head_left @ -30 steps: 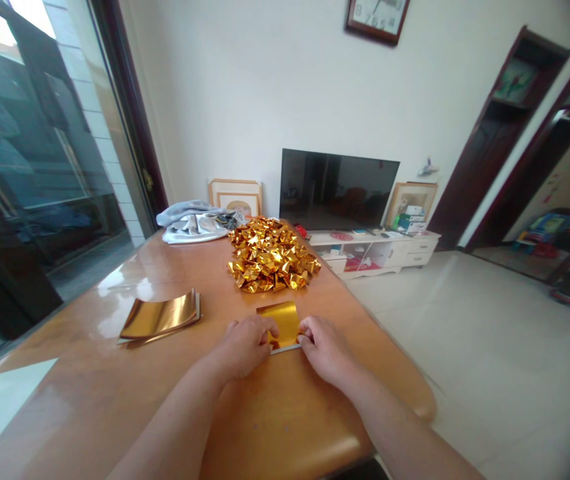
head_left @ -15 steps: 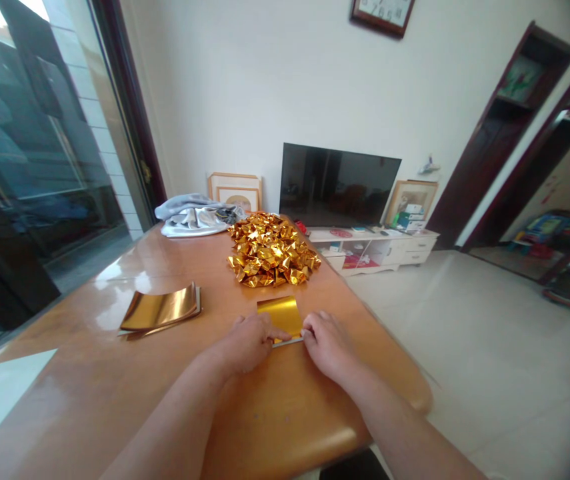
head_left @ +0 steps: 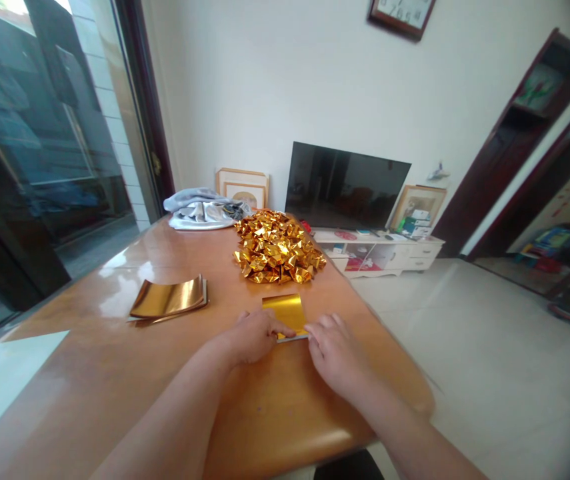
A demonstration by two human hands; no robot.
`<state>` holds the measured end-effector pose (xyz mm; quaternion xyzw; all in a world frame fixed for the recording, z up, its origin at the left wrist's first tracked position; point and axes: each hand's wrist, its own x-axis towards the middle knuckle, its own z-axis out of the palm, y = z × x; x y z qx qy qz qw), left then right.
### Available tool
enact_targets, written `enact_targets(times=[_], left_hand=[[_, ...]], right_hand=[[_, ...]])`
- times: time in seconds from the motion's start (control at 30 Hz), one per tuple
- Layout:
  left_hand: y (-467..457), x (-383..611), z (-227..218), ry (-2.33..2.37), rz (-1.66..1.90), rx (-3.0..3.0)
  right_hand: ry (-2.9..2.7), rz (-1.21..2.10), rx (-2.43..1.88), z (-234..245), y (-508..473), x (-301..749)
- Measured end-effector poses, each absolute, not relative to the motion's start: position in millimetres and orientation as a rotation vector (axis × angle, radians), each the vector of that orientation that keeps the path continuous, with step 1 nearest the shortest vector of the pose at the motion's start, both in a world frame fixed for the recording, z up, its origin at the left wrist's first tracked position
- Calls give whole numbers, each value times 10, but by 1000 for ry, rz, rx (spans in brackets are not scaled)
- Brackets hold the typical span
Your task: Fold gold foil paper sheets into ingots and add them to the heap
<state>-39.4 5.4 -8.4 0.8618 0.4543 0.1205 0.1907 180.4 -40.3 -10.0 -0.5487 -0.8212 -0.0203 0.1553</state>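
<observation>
A gold foil paper sheet point(head_left: 285, 311) lies flat on the wooden table in front of me, with a pale strip folded along its near edge. My left hand point(head_left: 255, 335) is at its left side, the index finger stretched over the fold and pressing down, the other fingers curled. At the near right corner, the fingertips of my right hand point(head_left: 335, 350) are closed together on the edge. Just beyond the sheet rises a heap of folded gold foil pieces point(head_left: 279, 247). A stack of gold foil sheets point(head_left: 169, 298), slightly curled, rests to the left.
The wooden table point(head_left: 275, 427) has a rounded corner at the near right. A pale sheet point(head_left: 9, 377) lies at its left edge, and a bundle of grey cloth point(head_left: 199, 209) at the far end. Beyond stand a television point(head_left: 347, 187) and a white cabinet point(head_left: 405, 257).
The view has shifted slightly, so everything sits a little differently in the picture. The right hand's fingers have straightened somewhat along the fold; the left index finger still presses on the sheet.
</observation>
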Motion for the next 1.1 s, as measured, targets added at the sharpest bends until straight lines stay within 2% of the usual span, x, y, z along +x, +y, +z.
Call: enact_targets(times=[0.33,1.1], left_hand=[[46,-359,-19,1318,255,2387],[121,-374,-7,1284,260,2286]], right_hand=[[-2528,-258,-1572,-58,-633,1596],[-2560,-334,-1494,-130,-628,1419]])
